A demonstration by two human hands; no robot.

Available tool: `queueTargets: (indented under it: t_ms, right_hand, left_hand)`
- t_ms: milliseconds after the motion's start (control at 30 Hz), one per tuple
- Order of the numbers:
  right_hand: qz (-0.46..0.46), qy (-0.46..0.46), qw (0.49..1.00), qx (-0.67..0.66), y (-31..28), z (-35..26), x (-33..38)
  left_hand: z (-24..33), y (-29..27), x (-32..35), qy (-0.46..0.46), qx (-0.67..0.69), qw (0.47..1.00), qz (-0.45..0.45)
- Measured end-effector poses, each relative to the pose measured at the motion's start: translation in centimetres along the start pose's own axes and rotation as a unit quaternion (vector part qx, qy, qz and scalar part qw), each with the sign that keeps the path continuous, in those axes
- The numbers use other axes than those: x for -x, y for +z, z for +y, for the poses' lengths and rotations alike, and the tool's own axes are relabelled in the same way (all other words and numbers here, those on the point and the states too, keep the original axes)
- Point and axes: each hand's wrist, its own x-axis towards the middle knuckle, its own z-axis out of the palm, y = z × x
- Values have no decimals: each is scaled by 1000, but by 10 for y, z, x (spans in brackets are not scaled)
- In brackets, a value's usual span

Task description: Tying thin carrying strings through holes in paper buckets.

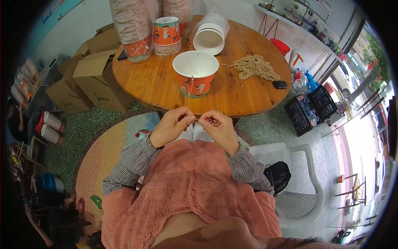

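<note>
An orange paper bucket [195, 86] with animal figures and a white inside stands upright near the table's front edge. A thin string [192, 86] passes over its rim and hangs down the front toward my hands. Just below the table edge, my left hand [176, 125] and my right hand [218, 129] are close together. Thumb and forefinger of each are pinched on what looks like the string's end, though the fingers hide most of it. Farther right on the table lies a loose heap of tan twine [253, 67].
Tall bagged stacks of paper buckets [132, 31] stand at the back left of the round wooden table [143, 85], beside a shorter stack [167, 35]. White buckets [209, 40] lie sideways behind. Cardboard boxes [97, 76] are left, a black crate [299, 118] and plastic chair [306, 195] right.
</note>
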Motion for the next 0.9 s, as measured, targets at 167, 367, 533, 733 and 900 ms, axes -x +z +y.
queueTargets:
  t_ms: [167,367,533,733,900]
  right_hand:
    - [-7,-15,999,48,-11,-11,-1]
    - [-50,10,991,123,-28,-20,-3]
    - [7,-26,996,88,-68,-51,-32]
    - [101,-168,963,-186,-109,-134,-120]
    - [75,-217,951,-208,-131,-138,-168]
  left_hand:
    - [3,4,-2,21,-2,1000,-24]
    - [13,5,-8,114,-178,977,-2]
    - [-8,12,-28,13,-88,996,16]
    - [-57,48,-75,284,-289,913,-33]
    - [-26,42,-157,327,-456,814,152]
